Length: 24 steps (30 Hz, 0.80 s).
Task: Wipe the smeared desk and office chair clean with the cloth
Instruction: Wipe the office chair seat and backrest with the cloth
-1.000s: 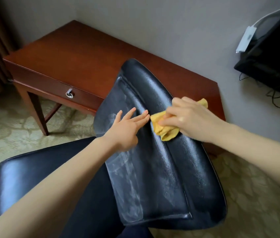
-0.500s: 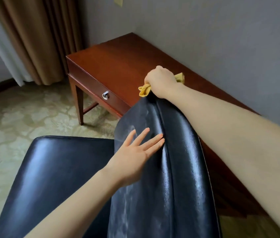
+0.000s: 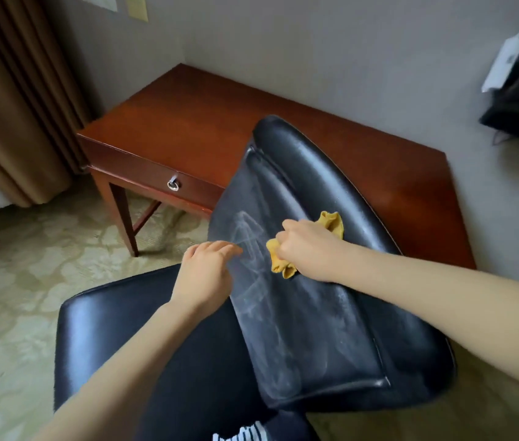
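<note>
Bunched in the closed right hand (image 3: 307,249), the yellow cloth (image 3: 278,261) is pressed against the black leather chair back (image 3: 312,313), with one crumpled end sticking out below the knuckles and another tuft showing behind the hand at about one o'clock. At nine o'clock from it, the left hand (image 3: 205,272) holds nothing; its fingers (image 3: 226,248) are loosely curled and rest at the left edge of the chair back, just beside the cloth.

Nearest the camera, at six o'clock, a scrap of black-and-white striped fabric (image 3: 245,434) shows at the bottom edge. Above it lies the glossy black seat (image 3: 108,319) of the office chair. The chair back slants from five o'clock up toward twelve, and pale, chalky smears (image 3: 248,237) cover its left half, loops of them lying between the two hands.

Beyond the chair stands the reddish-brown wooden desk (image 3: 188,122), its drawer carrying a metal ring pull (image 3: 173,184). Patterned beige carpet (image 3: 13,281) spreads at nine o'clock. Brown curtains (image 3: 13,90) hang at ten o'clock, a grey wall (image 3: 315,43) rises behind the desk, and a dark object, too blurred to identify, sits at two o'clock.
</note>
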Tool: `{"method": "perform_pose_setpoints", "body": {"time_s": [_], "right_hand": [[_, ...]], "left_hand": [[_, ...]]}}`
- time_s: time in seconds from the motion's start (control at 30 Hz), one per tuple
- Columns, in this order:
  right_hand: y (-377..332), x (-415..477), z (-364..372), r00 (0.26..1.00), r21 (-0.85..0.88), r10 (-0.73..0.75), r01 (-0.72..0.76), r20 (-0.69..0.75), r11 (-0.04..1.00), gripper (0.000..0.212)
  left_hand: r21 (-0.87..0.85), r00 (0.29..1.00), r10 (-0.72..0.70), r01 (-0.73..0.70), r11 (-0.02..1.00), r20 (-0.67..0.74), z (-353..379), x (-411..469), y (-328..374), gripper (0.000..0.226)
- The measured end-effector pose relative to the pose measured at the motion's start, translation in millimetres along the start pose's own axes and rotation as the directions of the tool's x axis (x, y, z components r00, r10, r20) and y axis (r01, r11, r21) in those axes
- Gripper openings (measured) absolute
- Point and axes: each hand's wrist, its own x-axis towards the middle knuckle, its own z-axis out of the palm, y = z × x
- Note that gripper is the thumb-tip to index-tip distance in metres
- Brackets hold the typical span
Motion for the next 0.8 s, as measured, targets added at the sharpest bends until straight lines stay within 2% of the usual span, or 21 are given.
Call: {"method": "perform_pose_setpoints", "body": {"time_s": [0.1, 0.17, 0.23, 0.3, 0.37, 0.53, 0.7, 0.8], "right_hand": [[-27.3, -44.8, 10.7, 0.989, -0.003, -0.034, 0.034, -0.145, 0.999, 0.028], [-44.7, -75.1, 24.0, 0.992, -0.050, -0.032, 0.026, -0.122, 0.998, 0.036], [-64.8, -103.7, 39.1, 0.997, -0.062, -0.020, 0.016, -0.074, 0.998, 0.034], [-83.9, -133.2, 42.8, 0.996, -0.021, -0.020, 0.019, -0.088, 1.000, 0.033], [-95.0, -155.2, 43.6, 0.986, -0.004, 0.012, -0.012, -0.169, 1.000, 0.031], [-99.4, -176.8, 55.8, 0.945, -0.084, 0.044, -0.075, -0.323, 0.994, 0.028], [-72.5, -149.5, 46.6, 0.879, -0.161, 0.067, -0.160, -0.472, 0.974, 0.027], [-42.9, -119.5, 31.7, 0.851, -0.178, 0.112, -0.234, -0.514, 0.956, 0.022]], "left_hand": [[-0.040, 0.993, 0.097, -0.094, 0.995, 0.068, -7.5, 9.0, 13.3, 0.067], [-0.099, 0.974, 0.181, -0.169, 0.981, 0.135, -7.8, 14.2, 31.8, 0.071], [-0.150, 0.946, 0.272, -0.247, 0.957, 0.177, -5.0, 17.6, 49.8, 0.074], [-0.171, 0.905, 0.369, -0.338, 0.926, 0.211, 1.4, 18.8, 66.3, 0.078], [-0.153, 0.892, 0.377, -0.349, 0.925, 0.248, 6.7, 19.9, 77.3, 0.081], [-0.073, 0.893, 0.363, -0.357, 0.931, 0.267, 12.2, 18.8, 79.9, 0.085], [-0.027, 0.876, 0.376, -0.386, 0.922, 0.304, 6.5, 23.5, 77.0, 0.091], [-0.024, 0.866, 0.380, -0.395, 0.919, 0.326, -2.7, 31.4, 73.8, 0.093]]}}
